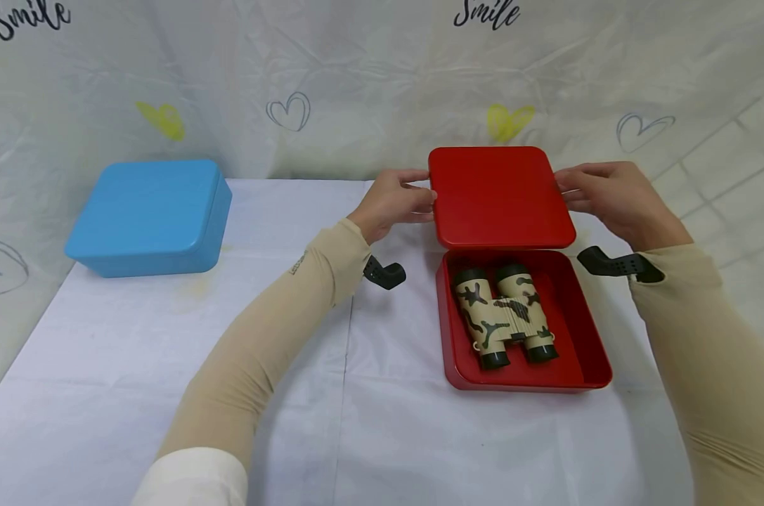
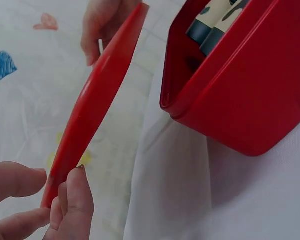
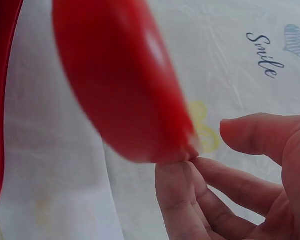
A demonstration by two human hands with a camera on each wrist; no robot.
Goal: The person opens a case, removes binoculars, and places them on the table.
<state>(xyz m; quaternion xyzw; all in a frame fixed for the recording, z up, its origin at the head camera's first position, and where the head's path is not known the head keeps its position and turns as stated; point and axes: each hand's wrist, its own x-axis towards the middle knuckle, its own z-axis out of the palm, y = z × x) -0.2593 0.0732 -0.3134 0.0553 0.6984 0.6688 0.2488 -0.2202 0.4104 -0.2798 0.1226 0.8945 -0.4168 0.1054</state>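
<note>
A red lid (image 1: 502, 197) is raised and tilted behind the red box (image 1: 584, 309), its lower edge overlapping the box's back rim in the head view. My left hand (image 1: 397, 200) grips the lid's left edge; in the left wrist view the thumb (image 2: 20, 181) is on one face and fingers on the other. At the opposite edge, fingertips of my right hand (image 1: 612, 193) touch the lid. The right wrist view shows that hand's thumb (image 3: 255, 132) apart from the lid. Inside the box lie camouflage-patterned binoculars (image 1: 508, 316) with black ends.
A blue box (image 1: 147, 218) with its lid on sits at the left back of the white-covered table (image 1: 280, 422). Behind the table hangs a pale sheet (image 1: 356, 77) printed with hearts and the word Smile. A black wrist mount (image 1: 384, 273) projects from the left cuff.
</note>
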